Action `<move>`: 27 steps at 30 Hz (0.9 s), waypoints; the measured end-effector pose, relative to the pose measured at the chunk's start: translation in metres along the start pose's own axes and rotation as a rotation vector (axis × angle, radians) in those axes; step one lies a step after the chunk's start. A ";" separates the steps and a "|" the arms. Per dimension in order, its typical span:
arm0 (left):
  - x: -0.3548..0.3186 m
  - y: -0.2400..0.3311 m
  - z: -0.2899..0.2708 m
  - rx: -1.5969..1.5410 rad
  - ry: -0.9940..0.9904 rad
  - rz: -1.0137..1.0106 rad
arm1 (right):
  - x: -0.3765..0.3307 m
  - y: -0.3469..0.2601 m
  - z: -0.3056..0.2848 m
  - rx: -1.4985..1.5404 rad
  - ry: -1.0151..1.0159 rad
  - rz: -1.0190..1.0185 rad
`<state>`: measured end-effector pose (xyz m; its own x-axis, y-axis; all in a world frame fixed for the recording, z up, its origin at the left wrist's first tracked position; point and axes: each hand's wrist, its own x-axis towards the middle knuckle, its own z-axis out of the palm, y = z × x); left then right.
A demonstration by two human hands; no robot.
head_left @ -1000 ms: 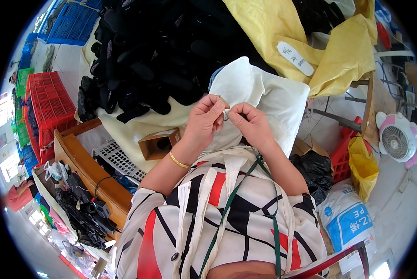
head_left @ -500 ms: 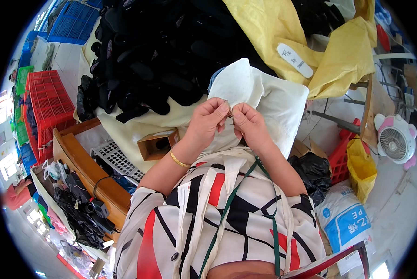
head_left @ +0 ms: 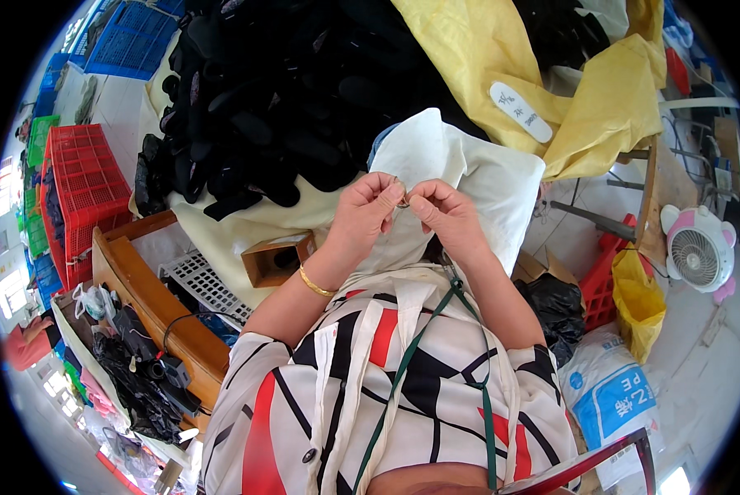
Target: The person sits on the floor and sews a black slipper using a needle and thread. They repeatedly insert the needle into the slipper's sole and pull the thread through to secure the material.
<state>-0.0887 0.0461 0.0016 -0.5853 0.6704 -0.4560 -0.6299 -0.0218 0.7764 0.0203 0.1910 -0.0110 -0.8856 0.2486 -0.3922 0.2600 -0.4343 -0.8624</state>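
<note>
Both hands meet over the white cloth (head_left: 498, 194) spread across my lap. My left hand (head_left: 368, 210), with a gold bracelet (head_left: 314, 283) at the wrist, pinches a tiny dark, thin thing between thumb and forefinger. Close beside it, my right hand (head_left: 446, 216) is closed in a pinch at the same spot. What the fingertips hold is too small to name. Beyond the hands lies a big pile of black shoe-like pieces (head_left: 304, 107). A green cord (head_left: 403, 367) hangs down my front over the patterned clothing.
A small open cardboard box (head_left: 277, 259) and a white perforated basket (head_left: 209, 289) sit left of my lap, near a wooden drawer frame (head_left: 159, 309). On yellow sheeting (head_left: 601, 124) lies a white insole (head_left: 520, 111). A pink-and-white fan (head_left: 700, 247) stands right.
My right fingers have shifted slightly, the thumb now reaching further toward the left fingertips. The left hand stays nearly in place. The view has moved a little.
</note>
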 end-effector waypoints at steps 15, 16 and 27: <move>-0.014 0.011 -0.020 0.229 0.075 0.033 | -0.001 -0.003 0.037 -0.494 0.024 -0.523; -0.015 0.013 -0.021 0.206 0.079 0.032 | 0.000 0.003 0.036 -0.450 0.023 -0.479; -0.007 -0.007 -0.039 0.680 0.195 0.202 | 0.000 0.010 0.029 0.071 0.005 -0.242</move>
<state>-0.0994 0.0128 -0.0177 -0.7764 0.5568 -0.2953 -0.0815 0.3759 0.9231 0.0117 0.1619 -0.0108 -0.9168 0.3570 -0.1790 0.0131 -0.4212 -0.9069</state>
